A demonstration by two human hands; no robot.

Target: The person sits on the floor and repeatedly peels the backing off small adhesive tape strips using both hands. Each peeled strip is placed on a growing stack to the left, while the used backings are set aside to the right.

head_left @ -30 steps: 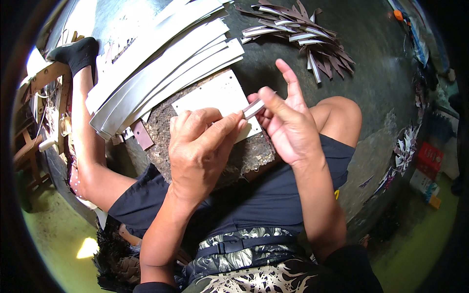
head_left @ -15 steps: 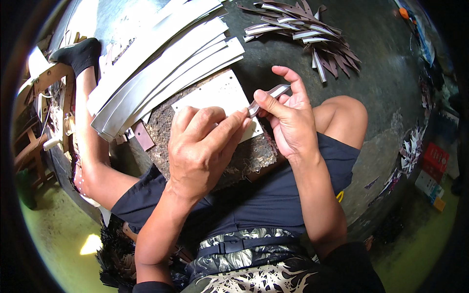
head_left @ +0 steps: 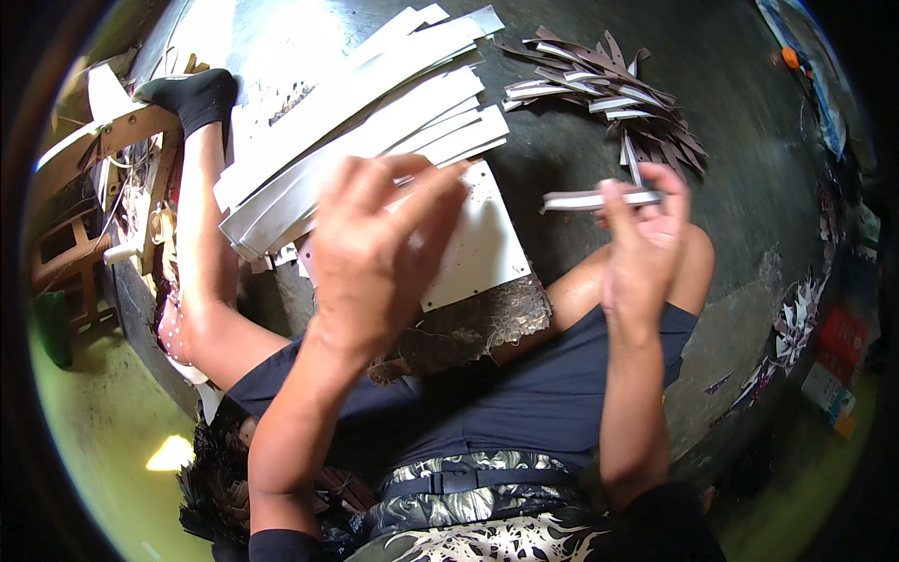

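Observation:
My right hand (head_left: 646,244) is raised over my right knee, pinching a short brown-and-white strip (head_left: 573,201) between thumb and fingers. The strip lies nearly level, and its free end points left toward the work block. Over the left part of a white board (head_left: 492,245) hovers my left hand (head_left: 370,248), bent at the knuckles and smeared by motion. Its thumb side is hidden, so whether it holds anything does not show. Beneath the board is a rough, dark block (head_left: 468,330) between my legs.
Long white strips (head_left: 346,140) lie stacked beyond my left hand. A pile of cut brown-and-white strips (head_left: 609,89) rests on the dark floor at the far right. Wooden framework (head_left: 112,155) stands left of my outstretched leg. White scraps (head_left: 796,323) lie far right.
My hands have come apart. The right hand has moved right with the strip, which has left the left hand's fingers. The left hand has lifted slightly, and the whole view has shifted.

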